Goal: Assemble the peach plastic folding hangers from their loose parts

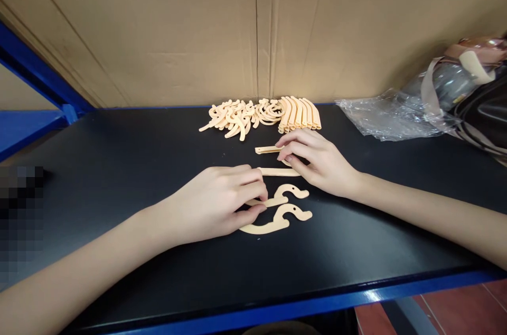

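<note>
A cardboard wall [158, 28] backs a black table [119, 166] with a blue front edge [317, 300]. At 3 o'clock, crumpled clear plastic wrap [380, 118] crowds the right side. At 12 o'clock lies a pile of pale wooden curved pieces [233, 115] beside a neat row of stacked pieces [299, 112], just beyond the fingers. The table's left half and near strip are bare.

At centre, the left hand [214, 205] pinches thumb and forefinger onto the tail of the upper hook piece [291, 192]; the lower hook piece [277, 221] lies just beside it at 6 o'clock. The right hand [320, 163] lays its fingers, held together, over a long stick [275, 171], tips touching a short stick [266, 149]; its thumb is hidden, so any grip is unclear.
</note>
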Motion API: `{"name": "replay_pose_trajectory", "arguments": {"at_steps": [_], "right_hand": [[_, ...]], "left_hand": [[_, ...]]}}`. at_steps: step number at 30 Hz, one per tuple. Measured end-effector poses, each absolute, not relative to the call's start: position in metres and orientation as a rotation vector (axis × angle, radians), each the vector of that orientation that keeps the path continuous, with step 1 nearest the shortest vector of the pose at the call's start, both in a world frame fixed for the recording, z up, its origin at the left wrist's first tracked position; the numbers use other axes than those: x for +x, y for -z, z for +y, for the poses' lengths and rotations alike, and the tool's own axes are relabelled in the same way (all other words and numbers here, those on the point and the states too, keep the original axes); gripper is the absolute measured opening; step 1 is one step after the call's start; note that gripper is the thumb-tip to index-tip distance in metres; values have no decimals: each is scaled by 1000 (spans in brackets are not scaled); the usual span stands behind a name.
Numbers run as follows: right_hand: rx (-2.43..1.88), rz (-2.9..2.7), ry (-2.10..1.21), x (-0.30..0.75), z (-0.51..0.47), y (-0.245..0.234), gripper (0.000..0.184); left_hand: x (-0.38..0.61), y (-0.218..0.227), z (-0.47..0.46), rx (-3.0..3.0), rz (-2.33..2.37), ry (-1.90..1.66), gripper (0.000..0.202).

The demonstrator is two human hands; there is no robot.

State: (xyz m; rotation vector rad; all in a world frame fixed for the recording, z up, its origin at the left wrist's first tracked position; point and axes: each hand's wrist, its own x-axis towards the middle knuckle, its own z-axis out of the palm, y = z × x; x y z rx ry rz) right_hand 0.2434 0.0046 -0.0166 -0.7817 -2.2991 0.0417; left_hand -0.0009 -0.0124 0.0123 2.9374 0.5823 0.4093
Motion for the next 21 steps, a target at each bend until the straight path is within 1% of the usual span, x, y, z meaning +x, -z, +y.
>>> {"name": "replay_pose_trajectory", "arguments": {"at_steps": [6, 12, 21], "right_hand": [[-759, -2347, -15, 243, 5, 17, 17], [-738, -2362, -16, 243, 5, 16, 17], [-704, -2374, -3, 243, 3, 15, 18]], "left_hand": [[-1, -14, -13, 2943, 574, -399, 10], [0, -15, -14, 3136, 580, -378, 15], [-3, -15, -9, 3328, 661, -501, 21]]}}
